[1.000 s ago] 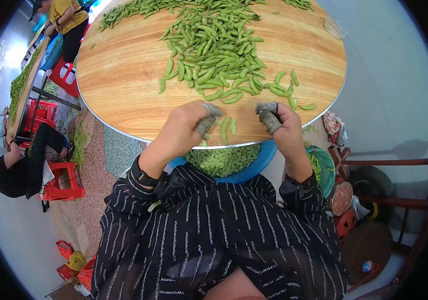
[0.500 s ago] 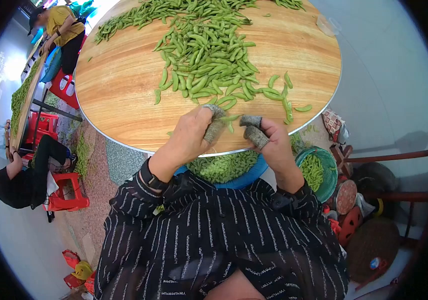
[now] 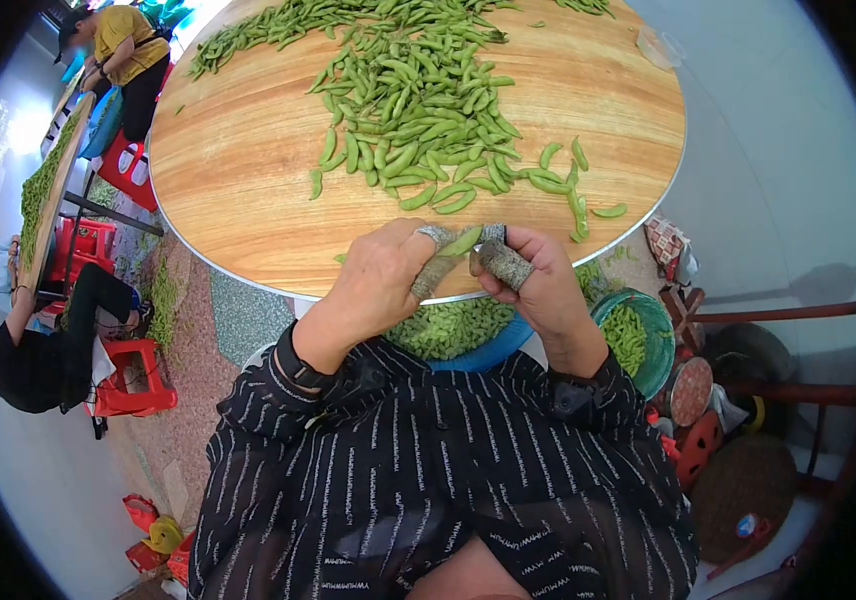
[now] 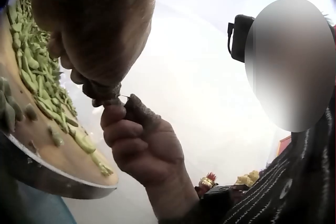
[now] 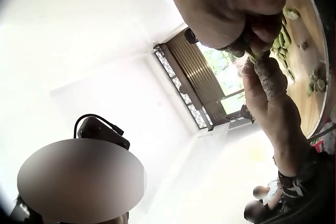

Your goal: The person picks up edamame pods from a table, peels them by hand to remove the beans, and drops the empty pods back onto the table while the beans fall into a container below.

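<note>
In the head view a green pod [image 3: 461,243] lies between the two hands, above the near edge of the wooden table [image 3: 238,200]. My left hand [image 3: 378,275] pinches its left end with grey-wrapped thumb and finger. At the pod's right end my right hand [image 3: 540,282], also with wrapped thumb and finger, grips it. Both sets of fingertips nearly meet in the left wrist view, where the right hand [image 4: 147,148] is below the left hand [image 4: 100,24]. A heap of pods [image 3: 418,110] covers the table beyond the hands.
Below the table edge a blue basin [image 3: 493,350] holds shelled beans [image 3: 448,330]. A green basket [image 3: 660,345] with pods stands at the right. Red stools [image 3: 133,380] and seated people are at the left. A clear plastic container [image 3: 658,47] sits near the table's right edge.
The hands have come together with a pod between them; a second ago they were apart. Pods seen by the left hand a second ago are now hidden or gone from there.
</note>
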Demonstrator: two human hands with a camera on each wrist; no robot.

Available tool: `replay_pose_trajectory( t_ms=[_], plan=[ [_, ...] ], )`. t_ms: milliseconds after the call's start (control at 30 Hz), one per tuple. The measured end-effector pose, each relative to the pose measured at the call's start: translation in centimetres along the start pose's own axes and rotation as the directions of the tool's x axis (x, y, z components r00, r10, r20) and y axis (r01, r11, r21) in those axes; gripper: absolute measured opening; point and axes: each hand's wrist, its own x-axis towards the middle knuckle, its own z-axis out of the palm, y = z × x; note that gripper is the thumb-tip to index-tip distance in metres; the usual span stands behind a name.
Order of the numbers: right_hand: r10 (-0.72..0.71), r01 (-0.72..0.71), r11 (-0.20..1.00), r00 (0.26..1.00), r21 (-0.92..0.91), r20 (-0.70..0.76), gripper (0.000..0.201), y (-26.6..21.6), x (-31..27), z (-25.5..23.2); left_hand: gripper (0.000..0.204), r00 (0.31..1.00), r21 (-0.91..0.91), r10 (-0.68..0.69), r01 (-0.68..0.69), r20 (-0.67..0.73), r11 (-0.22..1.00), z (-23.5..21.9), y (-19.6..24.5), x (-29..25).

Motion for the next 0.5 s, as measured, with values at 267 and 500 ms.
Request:
replay_pose_trajectory(
  t_ms=[267,500],
  plan=[
    [0.023,-0.022,1.000,0.999,-0.022,0.041,0.009,-0.1,0.0,-0.1,0.025,0.999,0.092,0.033,-0.035,0.020,0.995,-0.6,0.4,0.0],
    [-0.008,0.007,0.994,1.000,-0.108,-0.015,0.007,0.4,0.3,0.3,0.031,0.998,0.037,0.033,-0.035,0.059,0.999,0.0,-0.4,-0.3]
  ],
)
